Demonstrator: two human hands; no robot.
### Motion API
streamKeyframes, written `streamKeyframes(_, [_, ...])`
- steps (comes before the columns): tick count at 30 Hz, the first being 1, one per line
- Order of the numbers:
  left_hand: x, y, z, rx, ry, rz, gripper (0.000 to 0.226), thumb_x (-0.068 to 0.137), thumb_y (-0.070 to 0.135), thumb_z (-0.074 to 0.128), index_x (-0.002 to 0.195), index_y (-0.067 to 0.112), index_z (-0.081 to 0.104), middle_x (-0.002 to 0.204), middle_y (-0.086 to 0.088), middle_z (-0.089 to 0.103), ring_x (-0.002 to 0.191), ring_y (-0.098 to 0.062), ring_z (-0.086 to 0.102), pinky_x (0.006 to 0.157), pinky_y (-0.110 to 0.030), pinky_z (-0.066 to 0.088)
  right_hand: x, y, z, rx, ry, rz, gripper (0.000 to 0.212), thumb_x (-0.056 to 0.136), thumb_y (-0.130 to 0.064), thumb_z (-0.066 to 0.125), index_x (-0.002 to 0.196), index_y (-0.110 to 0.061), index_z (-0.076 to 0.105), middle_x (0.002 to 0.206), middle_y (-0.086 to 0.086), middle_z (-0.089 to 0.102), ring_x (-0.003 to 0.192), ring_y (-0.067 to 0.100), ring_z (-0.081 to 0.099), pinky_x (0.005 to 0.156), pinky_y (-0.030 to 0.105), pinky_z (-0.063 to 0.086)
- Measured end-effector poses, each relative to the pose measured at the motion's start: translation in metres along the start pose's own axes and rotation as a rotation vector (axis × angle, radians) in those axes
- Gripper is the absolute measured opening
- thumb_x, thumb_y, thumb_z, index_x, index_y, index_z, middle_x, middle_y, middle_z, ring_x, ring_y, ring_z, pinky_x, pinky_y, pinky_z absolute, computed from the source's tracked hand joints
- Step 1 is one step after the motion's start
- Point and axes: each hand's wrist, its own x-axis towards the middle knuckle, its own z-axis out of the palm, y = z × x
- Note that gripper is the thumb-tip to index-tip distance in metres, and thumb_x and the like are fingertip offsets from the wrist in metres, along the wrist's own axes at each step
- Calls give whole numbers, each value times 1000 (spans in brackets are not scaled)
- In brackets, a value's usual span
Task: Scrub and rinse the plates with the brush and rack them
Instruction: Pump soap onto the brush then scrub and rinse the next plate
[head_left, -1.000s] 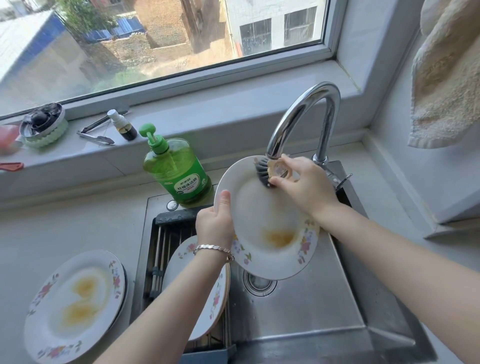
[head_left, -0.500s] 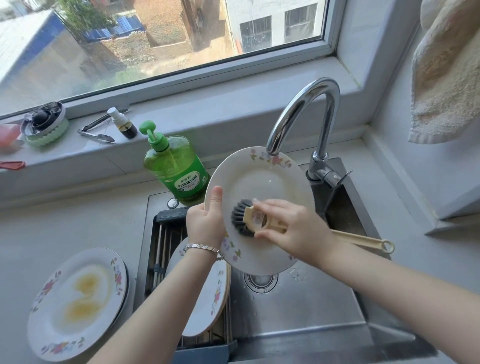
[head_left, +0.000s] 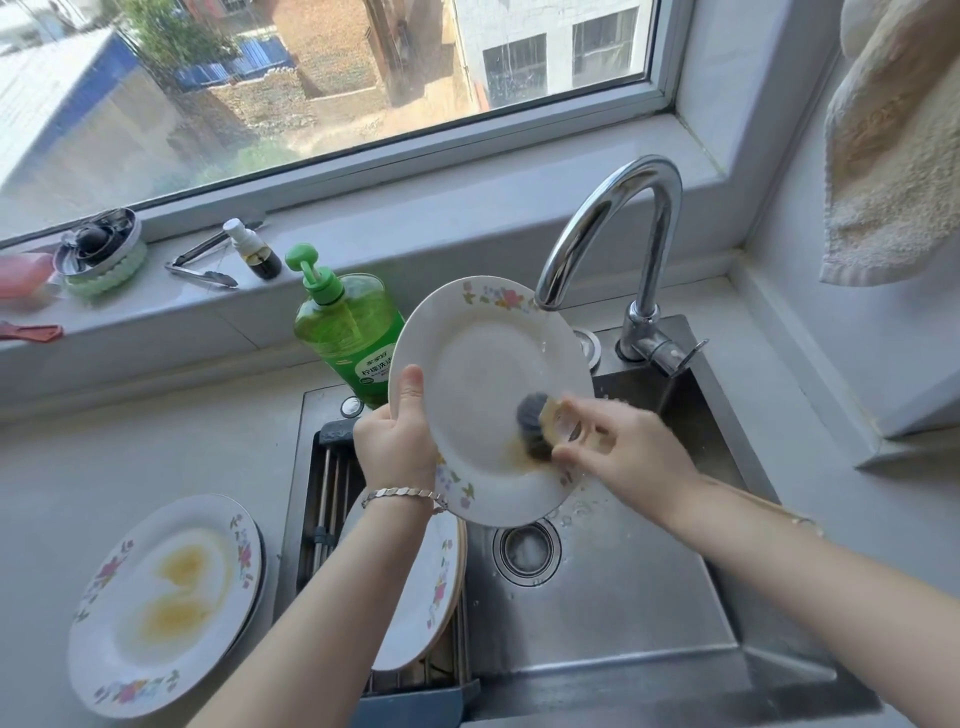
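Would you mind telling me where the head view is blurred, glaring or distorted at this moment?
Head view: the right hand and the dark-bristled wooden brush it grips are motion-blurred against the white floral-rimmed plate; the curved chrome tap carries bright glare; the white window frame bows slightly from wide-angle distortion; the left hand is sharp.

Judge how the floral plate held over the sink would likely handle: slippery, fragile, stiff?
Probably slippery: the plate looks glossy and wet, and the left hand grips only one edge. Likely rigid and breakable: it resembles glazed ceramic above a steel sink. The brush pressing low on its face may tilt it.
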Motion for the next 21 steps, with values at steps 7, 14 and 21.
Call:
streamKeyframes(7, [-4,2,0,-50,15,-40,55,88,36,59,44,10,36,27,11,39,31,-3,38,38,-17,32,11,8,-7,43,99,173,58,75,-26,76,129,-20,56,116,2,67,96,13,61,88,30,46])
streamKeyframes(14, [-5,0,-2,-68,52,-141,60,86,40,60,41,12,33,25,10,34,38,-15,36,44,-27,31,9,-1,-11,35,-10,145,59,75,-29,76,130,-24,54,121,2,65,109,15,59,94,30,44])
streamKeyframes(21, [-4,-2,-7,-38,50,-103,61,86,39,59,41,11,30,24,8,33,26,-7,33,34,-16,27,-13,-6,2,-40,-220,19,58,75,-32,76,128,-26,56,121,-2,65,111,13,59,95,27,43])
